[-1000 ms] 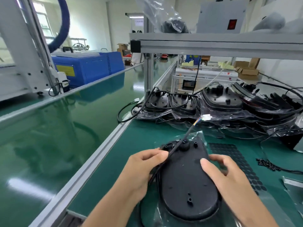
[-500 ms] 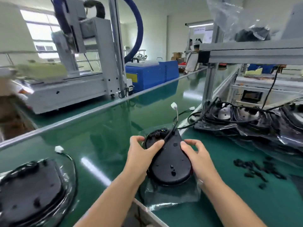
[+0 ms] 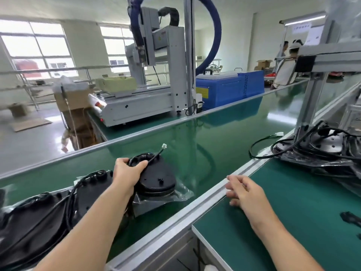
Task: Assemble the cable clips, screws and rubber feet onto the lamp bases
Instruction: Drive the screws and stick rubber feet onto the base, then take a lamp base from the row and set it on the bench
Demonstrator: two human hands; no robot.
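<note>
Released by the loose-fingered right hand [image 3: 244,192], lamp base [image 3: 158,178] in left hand's [image 3: 127,173] grip meets green conveyor belt [image 3: 224,133].

The lamp base [image 3: 156,178] now sits out on the conveyor belt [image 3: 214,153], moved from the workbench [image 3: 293,202]; only the left hand [image 3: 127,173] grips it and its cable; the right hand [image 3: 244,192] has let go, hovering loose-fingered over the aluminium rail [image 3: 211,194].

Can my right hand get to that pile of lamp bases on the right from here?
Probably yes: the right hand is empty over the bench rail, and only bare green mat lies between it and the pile.
</note>
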